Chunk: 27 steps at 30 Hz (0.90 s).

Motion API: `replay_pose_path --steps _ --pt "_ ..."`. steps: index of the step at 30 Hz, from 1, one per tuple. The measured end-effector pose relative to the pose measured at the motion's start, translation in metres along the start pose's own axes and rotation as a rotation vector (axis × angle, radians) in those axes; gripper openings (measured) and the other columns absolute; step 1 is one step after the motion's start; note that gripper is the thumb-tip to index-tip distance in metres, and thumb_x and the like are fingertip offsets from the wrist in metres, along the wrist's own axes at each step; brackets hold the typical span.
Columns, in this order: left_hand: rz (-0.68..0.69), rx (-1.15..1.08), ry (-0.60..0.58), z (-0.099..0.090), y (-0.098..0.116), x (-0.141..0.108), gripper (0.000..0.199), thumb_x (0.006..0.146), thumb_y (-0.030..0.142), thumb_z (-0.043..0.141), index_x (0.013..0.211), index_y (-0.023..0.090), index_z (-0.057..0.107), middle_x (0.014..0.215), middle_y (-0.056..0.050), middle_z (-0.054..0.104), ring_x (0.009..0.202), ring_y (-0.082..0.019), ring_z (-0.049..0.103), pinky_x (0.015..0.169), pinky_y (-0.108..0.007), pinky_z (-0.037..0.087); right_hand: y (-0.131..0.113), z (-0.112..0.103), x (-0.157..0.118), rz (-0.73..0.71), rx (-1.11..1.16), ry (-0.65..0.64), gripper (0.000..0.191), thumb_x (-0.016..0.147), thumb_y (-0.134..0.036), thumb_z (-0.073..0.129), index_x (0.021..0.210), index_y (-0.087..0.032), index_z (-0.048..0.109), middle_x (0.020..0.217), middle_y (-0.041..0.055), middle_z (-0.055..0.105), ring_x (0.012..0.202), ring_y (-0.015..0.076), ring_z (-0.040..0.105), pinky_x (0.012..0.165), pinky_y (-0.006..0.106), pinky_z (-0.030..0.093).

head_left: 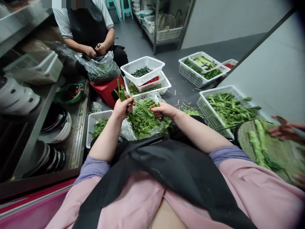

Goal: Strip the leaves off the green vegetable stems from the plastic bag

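Gripping a bundle of smooth, slender green stems (121,91), the left hand (122,108) is curled into a fist, with blunt stalk ends poking out above the thumb. Across from it, the right hand (165,110) is pinched together on a thin sprig (156,105). Below and between both hands, loose leafy greens (143,121) fill a crinkled, see-through plastic bag (128,131) with a glossy, wrinkled edge. Beside it, to the left, stands a white perforated basket (90,128) of finer leaves; on the right, a rectangular lattice-walled basket (202,101) bears thicker, ridged stalks (228,106). Near that, two knobbly, pale-green stems (256,143) lie on a round board (244,133) with a worn, grainy face. Ahead, a co-worker's hands (96,50) are close together above another filmy bag (105,68), which rests on a hard red stool (106,92)
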State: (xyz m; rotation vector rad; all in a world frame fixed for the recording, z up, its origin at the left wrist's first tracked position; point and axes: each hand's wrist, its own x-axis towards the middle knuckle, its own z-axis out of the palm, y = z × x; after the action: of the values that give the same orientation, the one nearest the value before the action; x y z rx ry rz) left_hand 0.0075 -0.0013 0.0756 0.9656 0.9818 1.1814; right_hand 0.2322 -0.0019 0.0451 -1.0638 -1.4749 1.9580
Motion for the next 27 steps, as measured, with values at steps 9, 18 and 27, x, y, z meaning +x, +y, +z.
replay_pose_path --steps 9,18,27 --pt "0.043 -0.134 0.040 -0.033 0.000 0.006 0.029 0.064 0.027 0.073 0.069 0.017 0.047 0.050 0.005 0.052 0.032 -0.002 0.030 0.035 -0.017 0.021 -0.010 0.022 -0.011 -0.268 -0.651 0.411 0.026 0.075 -0.039 0.065 0.083 -0.015 0.069 0.065 0.0034 0.060 0.061 0.0151 0.051 0.064 0.030 0.041" --pt "0.055 -0.080 0.145 -0.029 0.004 0.003 0.016 0.067 0.024 0.068 0.075 0.016 0.056 0.048 0.005 0.052 0.031 -0.003 0.032 0.035 -0.018 0.024 0.002 0.056 -0.001 -0.062 -1.212 0.352 0.027 0.082 -0.041 0.065 0.093 -0.017 0.071 0.083 0.0136 0.069 0.085 0.0280 0.064 0.073 0.034 0.041" --pt "0.139 -0.144 0.265 -0.049 0.001 0.005 0.020 0.068 0.024 0.072 0.070 0.016 0.053 0.049 0.003 0.054 0.033 -0.003 0.034 0.035 -0.018 0.025 0.017 0.040 0.011 -0.219 -0.477 0.322 0.022 0.081 -0.033 0.052 0.085 -0.017 0.067 0.061 0.0000 0.058 0.056 0.0134 0.050 0.059 0.027 0.040"
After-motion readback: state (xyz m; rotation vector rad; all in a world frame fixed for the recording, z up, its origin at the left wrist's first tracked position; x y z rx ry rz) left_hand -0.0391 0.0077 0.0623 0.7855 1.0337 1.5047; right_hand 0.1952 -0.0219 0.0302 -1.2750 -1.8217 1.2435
